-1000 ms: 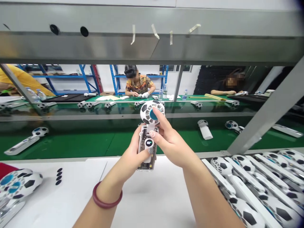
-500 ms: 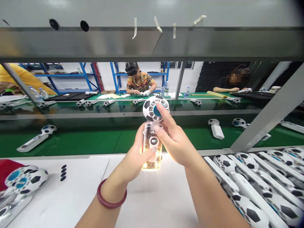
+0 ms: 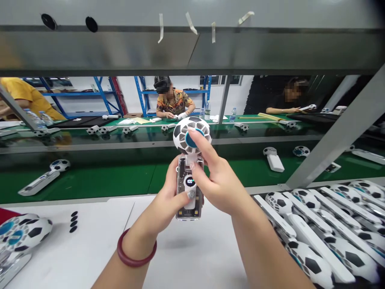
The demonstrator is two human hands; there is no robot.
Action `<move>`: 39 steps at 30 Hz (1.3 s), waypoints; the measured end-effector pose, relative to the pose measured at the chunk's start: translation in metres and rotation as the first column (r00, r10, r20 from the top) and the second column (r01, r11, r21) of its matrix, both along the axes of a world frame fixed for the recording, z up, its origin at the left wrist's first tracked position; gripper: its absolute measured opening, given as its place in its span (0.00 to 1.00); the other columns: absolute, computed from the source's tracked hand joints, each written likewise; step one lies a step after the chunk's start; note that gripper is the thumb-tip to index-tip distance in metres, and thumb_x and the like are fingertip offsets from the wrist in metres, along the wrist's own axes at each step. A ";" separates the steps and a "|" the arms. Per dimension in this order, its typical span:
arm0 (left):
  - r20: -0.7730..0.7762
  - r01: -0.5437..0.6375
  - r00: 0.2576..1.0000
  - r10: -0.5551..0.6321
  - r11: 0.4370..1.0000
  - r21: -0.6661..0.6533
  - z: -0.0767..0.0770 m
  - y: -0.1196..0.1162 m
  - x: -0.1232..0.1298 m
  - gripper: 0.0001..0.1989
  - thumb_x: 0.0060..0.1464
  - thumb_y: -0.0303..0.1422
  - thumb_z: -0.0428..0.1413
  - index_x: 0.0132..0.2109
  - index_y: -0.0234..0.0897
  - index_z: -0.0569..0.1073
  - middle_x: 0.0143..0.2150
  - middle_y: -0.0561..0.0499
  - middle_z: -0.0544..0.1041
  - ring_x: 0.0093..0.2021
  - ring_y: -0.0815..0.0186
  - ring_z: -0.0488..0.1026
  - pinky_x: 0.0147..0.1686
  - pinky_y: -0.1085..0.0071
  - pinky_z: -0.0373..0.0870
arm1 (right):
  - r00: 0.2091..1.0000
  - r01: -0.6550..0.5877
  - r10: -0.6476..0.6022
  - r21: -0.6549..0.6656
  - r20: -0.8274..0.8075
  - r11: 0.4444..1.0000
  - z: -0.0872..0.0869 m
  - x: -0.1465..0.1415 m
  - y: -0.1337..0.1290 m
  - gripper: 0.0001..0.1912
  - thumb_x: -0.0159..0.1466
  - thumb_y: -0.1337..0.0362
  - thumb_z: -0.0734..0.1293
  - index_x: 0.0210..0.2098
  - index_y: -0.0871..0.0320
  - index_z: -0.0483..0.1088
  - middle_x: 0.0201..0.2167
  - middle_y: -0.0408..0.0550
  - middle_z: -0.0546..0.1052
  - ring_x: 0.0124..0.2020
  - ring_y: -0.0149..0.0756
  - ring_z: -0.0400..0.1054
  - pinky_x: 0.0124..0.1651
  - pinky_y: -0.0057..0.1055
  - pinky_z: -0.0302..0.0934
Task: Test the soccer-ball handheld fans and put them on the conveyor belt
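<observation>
The warm glow that lit the base of the clear handheld fan point(image 3: 189, 188) half a second ago has gone, while its small round display point(image 3: 190, 182) stays lit. The fan stands nearly upright between both hands, with its soccer-ball-patterned head point(image 3: 191, 134) above them. The left hand point(image 3: 168, 200), a dark red bangle point(image 3: 135, 251) on its wrist, is curled around the fan's lower body, its thumb lying across the front just below the display. The right hand point(image 3: 218, 188) is closed in from the other side, its index fingertip point(image 3: 190, 133) on the head's blue hub point(image 3: 194, 139); its other fingers partly hide the body. Below the hands lies a white work table point(image 3: 195, 261). Left of them are two more fan heads point(image 3: 24, 233) and four small black oval pads point(image 3: 73, 222); to the right, a tight row of white-handled fans point(image 3: 315, 228) runs out of frame. Beyond the hands, more fans lie on a green conveyor belt point(image 3: 90, 180). Further off, past a steel beam point(image 3: 339, 138), co-workers sit at another green-topped bench, their small hands hard to make out.
</observation>
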State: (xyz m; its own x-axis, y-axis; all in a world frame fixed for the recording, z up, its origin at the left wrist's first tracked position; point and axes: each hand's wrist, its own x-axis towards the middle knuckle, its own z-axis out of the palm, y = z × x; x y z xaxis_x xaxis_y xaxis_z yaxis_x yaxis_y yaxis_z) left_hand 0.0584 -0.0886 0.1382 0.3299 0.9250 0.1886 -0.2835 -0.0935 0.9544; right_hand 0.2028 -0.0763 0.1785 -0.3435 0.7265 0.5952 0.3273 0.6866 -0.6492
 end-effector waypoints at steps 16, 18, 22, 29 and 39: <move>0.084 -0.012 0.996 0.012 1.000 0.009 0.000 0.000 0.009 0.38 0.44 0.34 0.61 0.60 0.51 0.53 0.55 0.47 0.65 0.46 0.57 0.71 0.39 0.66 0.73 | 1.000 0.023 -0.023 0.018 0.012 1.000 0.001 0.001 -0.002 0.31 0.62 0.70 0.55 0.62 0.40 0.47 0.45 0.40 0.71 0.48 0.35 0.65 0.53 0.32 0.59; 0.068 0.054 0.996 -0.054 0.999 0.001 -0.003 0.001 0.008 0.40 0.43 0.34 0.60 0.61 0.53 0.51 0.52 0.46 0.67 0.40 0.58 0.73 0.34 0.65 0.74 | 0.999 0.034 -0.034 -0.002 0.023 0.999 0.002 0.001 -0.002 0.31 0.62 0.70 0.55 0.62 0.39 0.46 0.43 0.41 0.71 0.46 0.34 0.66 0.51 0.31 0.60; 0.057 0.099 0.993 -0.099 0.995 -0.006 -0.003 0.002 0.006 0.41 0.43 0.34 0.59 0.62 0.54 0.48 0.49 0.46 0.69 0.32 0.60 0.74 0.29 0.64 0.74 | 0.998 0.048 -0.047 -0.020 0.041 0.999 0.002 0.002 -0.001 0.31 0.62 0.70 0.55 0.62 0.41 0.45 0.41 0.42 0.72 0.44 0.34 0.67 0.49 0.31 0.61; 0.004 0.077 0.997 -0.077 0.996 -0.035 0.008 -0.004 0.007 0.41 0.44 0.31 0.59 0.61 0.52 0.48 0.45 0.48 0.70 0.33 0.61 0.73 0.31 0.65 0.73 | 0.998 0.049 -0.047 -0.029 0.043 0.998 0.003 0.002 -0.001 0.32 0.62 0.69 0.55 0.63 0.42 0.44 0.42 0.43 0.71 0.40 0.34 0.68 0.44 0.30 0.64; 0.026 0.065 0.997 -0.066 0.997 0.033 -0.004 0.002 0.003 0.38 0.43 0.35 0.61 0.60 0.52 0.53 0.50 0.47 0.67 0.40 0.58 0.72 0.33 0.67 0.73 | 0.998 0.048 -0.048 -0.011 0.046 0.999 0.003 0.001 -0.005 0.32 0.63 0.69 0.55 0.63 0.42 0.44 0.43 0.43 0.71 0.43 0.35 0.68 0.47 0.31 0.63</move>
